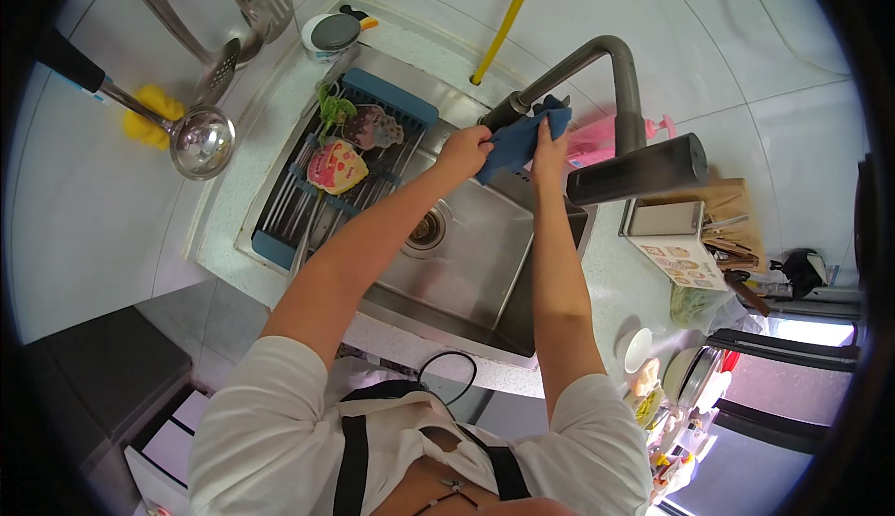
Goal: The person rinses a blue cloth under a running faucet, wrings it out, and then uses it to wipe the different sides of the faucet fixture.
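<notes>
A dark blue cloth (511, 150) is stretched between my two hands over the far side of the steel sink (480, 255), close to the base of the grey faucet (626, 78). My left hand (463, 154) pinches the cloth's left end with curled fingers. At its right end, my right hand (548, 154) grips the cloth, thumb up along it. The faucet's neck arches over to the right, and its dark head (643, 171) hangs beside my right wrist. Part of the cloth and several fingertips are hidden.
Left in the sink lies a roll-up drying rack (401, 96) bearing patterned sponges (337, 166) and green leaves (334, 106). Ladles and a spatula hang left (202, 141). A pink bottle (592, 140) and a utensil holder (679, 246) stand right; a white bowl (634, 350) sits nearer.
</notes>
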The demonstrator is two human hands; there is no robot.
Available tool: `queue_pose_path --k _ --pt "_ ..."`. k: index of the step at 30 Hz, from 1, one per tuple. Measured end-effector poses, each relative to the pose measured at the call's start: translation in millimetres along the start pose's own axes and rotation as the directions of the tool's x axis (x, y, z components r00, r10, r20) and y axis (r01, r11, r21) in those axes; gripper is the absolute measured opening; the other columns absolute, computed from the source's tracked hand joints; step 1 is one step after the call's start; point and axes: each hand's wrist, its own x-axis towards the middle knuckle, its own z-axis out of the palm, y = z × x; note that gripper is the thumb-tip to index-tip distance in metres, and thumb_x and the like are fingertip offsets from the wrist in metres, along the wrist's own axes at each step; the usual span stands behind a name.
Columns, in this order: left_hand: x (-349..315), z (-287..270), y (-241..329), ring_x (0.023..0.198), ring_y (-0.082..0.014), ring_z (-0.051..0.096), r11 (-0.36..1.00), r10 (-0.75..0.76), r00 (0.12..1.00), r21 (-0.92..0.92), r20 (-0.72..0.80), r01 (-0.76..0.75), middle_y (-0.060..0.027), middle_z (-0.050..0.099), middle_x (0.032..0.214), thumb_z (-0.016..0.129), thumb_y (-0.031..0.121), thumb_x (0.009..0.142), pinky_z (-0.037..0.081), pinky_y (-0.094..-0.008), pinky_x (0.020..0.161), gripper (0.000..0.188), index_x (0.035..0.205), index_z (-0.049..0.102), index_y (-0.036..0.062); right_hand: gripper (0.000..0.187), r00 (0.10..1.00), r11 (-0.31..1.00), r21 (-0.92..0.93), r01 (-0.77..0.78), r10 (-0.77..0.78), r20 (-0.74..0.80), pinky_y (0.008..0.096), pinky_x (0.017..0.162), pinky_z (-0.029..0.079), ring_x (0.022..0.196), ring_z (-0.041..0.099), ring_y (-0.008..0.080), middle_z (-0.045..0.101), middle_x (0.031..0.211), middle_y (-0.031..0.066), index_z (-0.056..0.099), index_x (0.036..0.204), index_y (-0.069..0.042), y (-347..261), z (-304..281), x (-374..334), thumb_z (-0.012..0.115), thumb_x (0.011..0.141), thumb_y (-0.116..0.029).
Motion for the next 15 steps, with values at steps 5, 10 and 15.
queue_pose_path --k 5,10,15 --pt "-4.5 -12.3 9.7 0.074 -0.0309 0.058 0.991 -0.070 0.997 0.113 0.040 0.065 -0.0160 0.060 0.078 0.060 0.014 0.074 0.044 -0.0370 0.065 0.016 0.086 0.058 0.0041 0.029 0.997 0.974 -0.227 -0.019 0.003 -0.072 0.0289 0.079 0.039 0.088 0.052 0.0187 0.056 0.096 0.0089 0.049 0.105 0.000 -10.6 5.4 -2.9 0.053 0.084 -0.020" --pt "0.2 -14.9 30.4 0.074 -0.0314 0.057 0.998 0.057 0.998 0.014 -0.013 -0.056 -0.0159 0.059 0.077 0.059 0.014 0.074 0.044 -0.0374 0.064 0.014 0.084 0.057 0.0044 0.025 0.981 0.890 -0.456 0.006 -0.093 -0.170 0.0318 0.073 0.041 0.080 0.054 0.0219 0.057 0.087 0.0134 0.050 0.099 -0.001 -32.5 11.7 16.0 0.054 0.082 -0.019" --pt "-8.7 -12.7 23.3 0.074 -0.0326 0.057 0.999 0.042 0.999 0.028 0.005 -0.042 -0.0155 0.059 0.077 0.059 0.015 0.075 0.044 -0.0384 0.064 0.014 0.084 0.056 0.0041 0.027 0.939 0.898 -0.437 0.052 -0.193 -0.285 0.0344 0.072 0.042 0.078 0.055 0.0282 0.057 0.084 0.0180 0.051 0.094 0.000 -38.0 23.3 7.2 0.057 0.079 -0.022"
